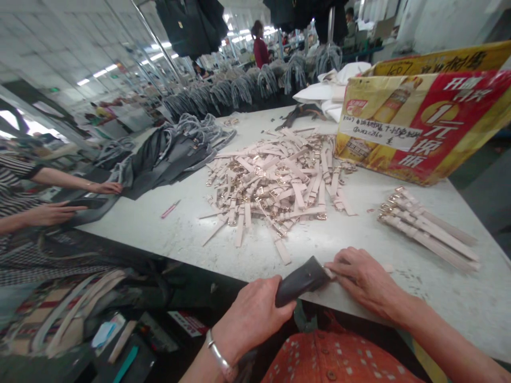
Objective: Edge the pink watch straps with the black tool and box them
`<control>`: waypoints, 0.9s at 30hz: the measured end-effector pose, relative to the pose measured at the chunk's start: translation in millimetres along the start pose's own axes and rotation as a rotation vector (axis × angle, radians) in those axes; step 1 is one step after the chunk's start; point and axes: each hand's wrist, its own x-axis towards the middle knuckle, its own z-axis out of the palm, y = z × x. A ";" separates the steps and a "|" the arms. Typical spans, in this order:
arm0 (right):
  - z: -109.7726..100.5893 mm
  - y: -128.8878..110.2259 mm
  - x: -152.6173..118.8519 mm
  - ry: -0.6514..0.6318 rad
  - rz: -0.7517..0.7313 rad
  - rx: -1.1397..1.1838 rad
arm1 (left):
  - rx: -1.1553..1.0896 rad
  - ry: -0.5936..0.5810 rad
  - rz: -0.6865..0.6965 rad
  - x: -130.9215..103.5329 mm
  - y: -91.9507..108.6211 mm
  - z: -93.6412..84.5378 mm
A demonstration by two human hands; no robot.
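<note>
1 dark piece point(304, 281) — in left hand point(258, 307) (right hand point(365, 281) beside).

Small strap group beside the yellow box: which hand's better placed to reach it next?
Probably the right hand: it's nearer the small strap group, though its fingertips are at the dark piece's tip. The left hand is farther off and wrapped around the dark piece.

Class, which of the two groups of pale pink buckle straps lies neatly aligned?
The small strap bundle right of the large heap: its lengths lie side by side, while the heap is jumbled.
</note>
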 end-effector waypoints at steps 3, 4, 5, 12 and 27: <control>-2.1 -0.5 1.1 -0.014 0.009 -0.062 | 0.006 -0.006 0.000 0.9 2.4 -2.2; -1.9 -0.5 1.8 -0.018 0.014 -0.074 | 0.005 -0.008 0.000 1.0 3.1 -2.6; -1.4 -0.3 2.7 -0.022 0.015 -0.084 | 0.004 -0.012 0.001 1.1 3.6 -2.8; 0.3 7.8 1.3 -0.045 0.011 -0.116 | 0.031 -0.002 0.003 2.5 3.9 -1.0; 11.4 19.3 -10.8 0.159 -0.053 0.113 | 0.114 -0.004 0.051 -1.9 13.0 -5.1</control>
